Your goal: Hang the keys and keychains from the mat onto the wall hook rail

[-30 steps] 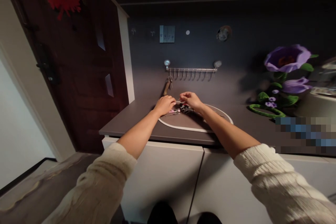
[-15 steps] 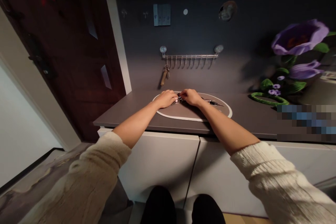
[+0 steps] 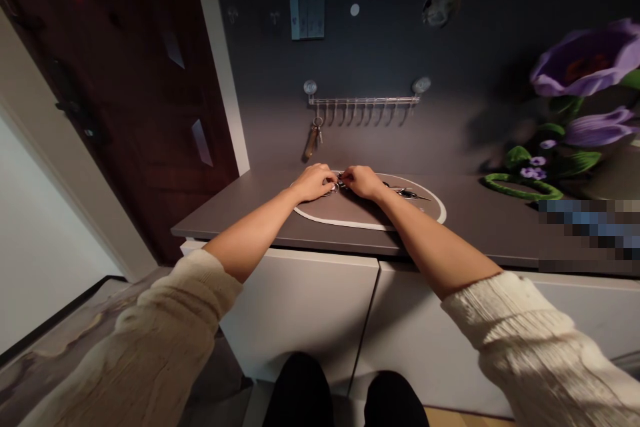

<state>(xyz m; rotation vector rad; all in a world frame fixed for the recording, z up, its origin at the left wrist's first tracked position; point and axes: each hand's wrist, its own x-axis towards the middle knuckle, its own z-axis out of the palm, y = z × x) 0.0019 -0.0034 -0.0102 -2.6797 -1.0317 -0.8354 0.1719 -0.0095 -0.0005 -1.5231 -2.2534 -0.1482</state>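
Observation:
My left hand (image 3: pixel 314 183) is over the left part of an oval mat with a white rim (image 3: pixel 345 224), its fingers curled about a shiny metal key ring (image 3: pixel 333 188). Close beside it, my right hand (image 3: pixel 365 181) has its fingers pinched together at a small dark cluster (image 3: pixel 341 180) between the two hands. What the right fingertips grip is too small and hidden to make out. To the right of that hand, a few keys (image 3: pixel 410 193) with dark heads lie on the mat.
Behind the hands, a clear hook rail (image 3: pixel 365 101) is on the wall, with a set of keys (image 3: pixel 313 139) on its leftmost hook. Purple artificial flowers (image 3: pixel 587 67) stand on the counter (image 3: pixel 465 227) at right. White cabinet doors (image 3: pixel 300 307) are below; a dark door (image 3: pixel 150 113) is at left.
The camera view has shifted slightly. Both hands stay at nearly the same place on the mat, with only small finger movement; the keys at right lie as before.

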